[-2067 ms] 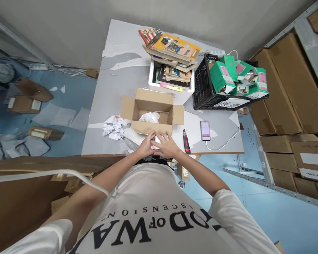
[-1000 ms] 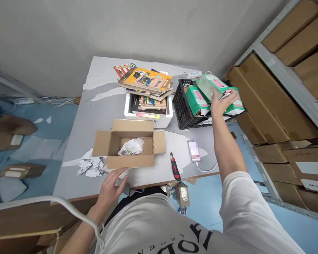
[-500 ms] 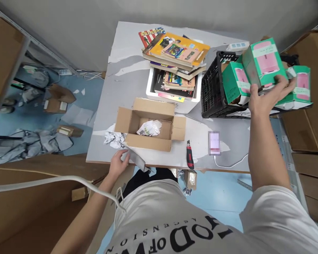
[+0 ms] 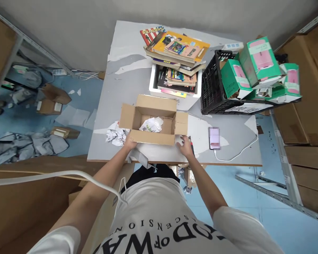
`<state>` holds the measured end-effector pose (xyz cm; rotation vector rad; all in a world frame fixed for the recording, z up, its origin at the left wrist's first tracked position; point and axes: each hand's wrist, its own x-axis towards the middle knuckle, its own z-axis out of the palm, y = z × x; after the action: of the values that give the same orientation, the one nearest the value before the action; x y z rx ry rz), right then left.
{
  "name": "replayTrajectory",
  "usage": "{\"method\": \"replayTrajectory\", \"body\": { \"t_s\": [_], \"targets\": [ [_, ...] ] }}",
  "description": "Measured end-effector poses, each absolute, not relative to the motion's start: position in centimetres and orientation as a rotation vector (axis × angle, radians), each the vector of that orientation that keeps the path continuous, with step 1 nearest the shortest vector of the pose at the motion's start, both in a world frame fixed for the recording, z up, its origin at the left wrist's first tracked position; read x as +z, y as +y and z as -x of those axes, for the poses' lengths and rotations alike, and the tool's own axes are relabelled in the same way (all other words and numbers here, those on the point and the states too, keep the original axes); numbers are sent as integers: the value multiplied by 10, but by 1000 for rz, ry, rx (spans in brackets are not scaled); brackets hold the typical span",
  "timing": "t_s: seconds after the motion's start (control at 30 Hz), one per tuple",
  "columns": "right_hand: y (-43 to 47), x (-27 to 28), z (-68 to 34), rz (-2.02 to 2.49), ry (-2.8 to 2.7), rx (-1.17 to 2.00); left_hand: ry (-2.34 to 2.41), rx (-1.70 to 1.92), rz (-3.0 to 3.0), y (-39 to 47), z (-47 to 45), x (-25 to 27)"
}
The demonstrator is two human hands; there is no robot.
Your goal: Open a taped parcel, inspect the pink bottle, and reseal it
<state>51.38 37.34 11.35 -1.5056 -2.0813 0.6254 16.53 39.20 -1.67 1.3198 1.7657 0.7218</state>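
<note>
An open cardboard box (image 4: 155, 138) stands near the table's front edge with its flaps folded out. Inside lies a white plastic-wrapped packet (image 4: 151, 125). My left hand (image 4: 130, 142) grips the box's front left corner, its fingers partly hidden by the flap. Just off the front right corner is my right hand (image 4: 185, 146), fingers apart and holding nothing. A red and black utility knife (image 4: 192, 146) lies partly hidden behind that hand. Crumpled paper (image 4: 116, 134) sits left of the box, and a loose grey strip (image 4: 140, 157) hangs over the table edge below my left hand.
Behind the box, a white bin (image 4: 187, 102) bears a stack of books (image 4: 180, 47). Right of it, a black crate (image 4: 214, 88) holds several green and pink boxes (image 4: 262, 60). A phone (image 4: 214, 138) with a white cable lies on the table (image 4: 127, 86).
My right hand has left the green boxes in the crate and come down beside the cardboard box. My left hand has moved up and right onto the box's corner.
</note>
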Motion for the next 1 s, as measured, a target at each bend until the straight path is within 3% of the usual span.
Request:
{"method": "replayTrajectory", "body": {
  "t_s": [0.23, 0.37, 0.47, 0.7, 0.9, 1.0],
  "targets": [
    [361, 65, -450, 1558, -1965, 653, 1674, 920, -1354, 364, -172, 8],
    [327, 34, -453, 1587, -1444, 1004, 1508, 1035, -1363, 320, -166, 18],
    [305, 15, -459, 1645, -1225, 1064, 1442, 1013, -1393, 297, -163, 12],
    [294, 20, -449, 1594, -1144, 1185, 1332, 964, -1351, 299, -158, 5],
    [272, 13, -451, 1595, -806, 1480, 1230, 841, -1374, 307, -149, 3],
    [266, 11, -453, 1581, -931, 1453, 1265, 803, -1402, 310, -146, -6]
  ]
}}
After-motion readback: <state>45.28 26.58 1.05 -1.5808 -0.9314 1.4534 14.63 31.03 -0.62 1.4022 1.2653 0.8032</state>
